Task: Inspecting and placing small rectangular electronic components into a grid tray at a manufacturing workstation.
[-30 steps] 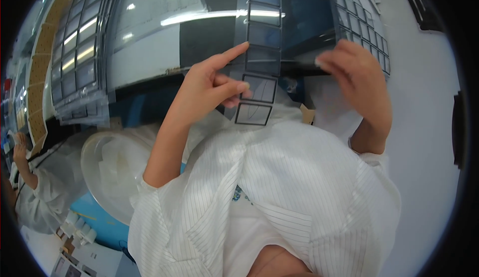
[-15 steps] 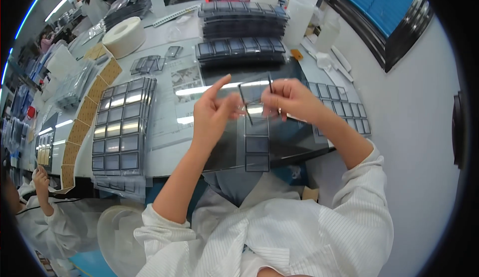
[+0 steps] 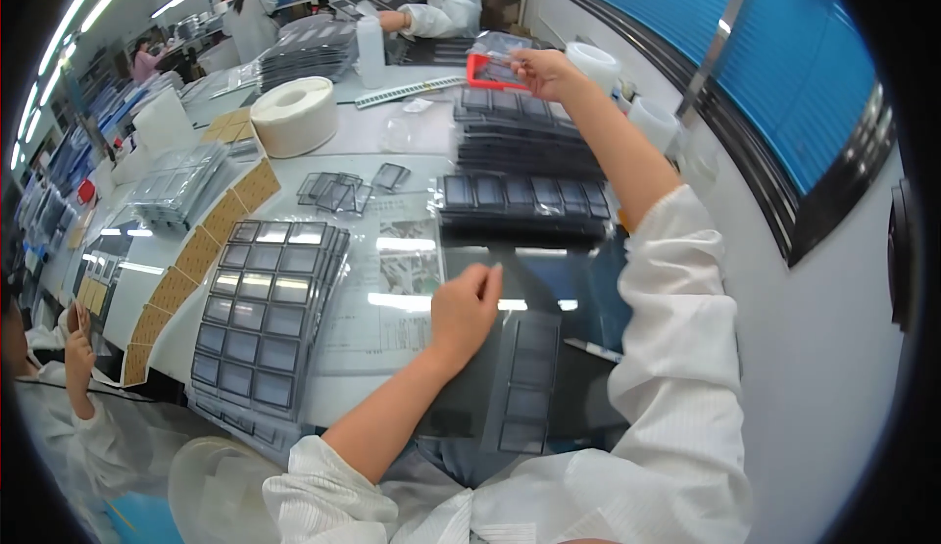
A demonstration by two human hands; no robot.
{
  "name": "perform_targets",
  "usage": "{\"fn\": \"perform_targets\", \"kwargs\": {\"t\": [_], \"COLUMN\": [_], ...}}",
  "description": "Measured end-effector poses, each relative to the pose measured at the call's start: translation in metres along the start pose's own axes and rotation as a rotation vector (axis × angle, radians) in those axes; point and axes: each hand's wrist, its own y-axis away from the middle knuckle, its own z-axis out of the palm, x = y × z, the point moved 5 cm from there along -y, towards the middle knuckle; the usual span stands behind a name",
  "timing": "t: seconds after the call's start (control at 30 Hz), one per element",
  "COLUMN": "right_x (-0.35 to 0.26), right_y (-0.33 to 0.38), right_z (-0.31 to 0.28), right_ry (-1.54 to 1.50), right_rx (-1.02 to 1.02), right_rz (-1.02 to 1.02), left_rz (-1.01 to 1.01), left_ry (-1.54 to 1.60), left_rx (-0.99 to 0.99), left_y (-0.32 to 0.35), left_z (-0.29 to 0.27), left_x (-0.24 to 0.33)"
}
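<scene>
Tray point(image 3: 476, 72) lies partly hidden by the right hand point(image 3: 545, 73).

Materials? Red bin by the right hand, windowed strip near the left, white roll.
Red bin: likely plastic; smooth, opaque, evenly red. Windowed strip: probably smooth, clear plastic film, given its see-through margin. White roll: matte, no highlights; maybe paper or foam.
</scene>
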Motion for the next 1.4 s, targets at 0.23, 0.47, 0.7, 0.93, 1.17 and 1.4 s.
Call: {"fn": "perform_targets", "kwargs": {"t": [0.23,0.47,0.7,0.93,1.17,1.4], "right_x": [-0.007,0.0,0.06,0.145,0.159,0.127], "right_y": [-0.071,0.057,0.239,0.336,0.327,0.354], "right_z": [-0.031,0.008,0.04,-0.002,0.0,0.012], "right_ry": [0.035,0.299,1.004,1.487,1.361,1.014], "right_rx": [0.425,-0.123,-0.694,-0.479,-0.315,-0.35], "right_rz": [-0.079,-0.304,-0.049,-0.237,-0.433,-0.209], "left_rz": [0.175,0.137,0.024,-0.274,-0.789,-0.815], "left_ry": [-0.164,-0.173,-0.061,0.288,0.516,0.752], "left_rx": [-0.032,0.02,0.06,-0.267,-0.787,-0.41], "left_y": [0.006,0.002,-0.015,0.114,0.231,0.207], "left_z": [-0.004,-0.004,-0.021,-0.049,-0.011,-0.047], "left_x": [0.012,-0.001,-0.011,0.069,0.042,0.032]}}
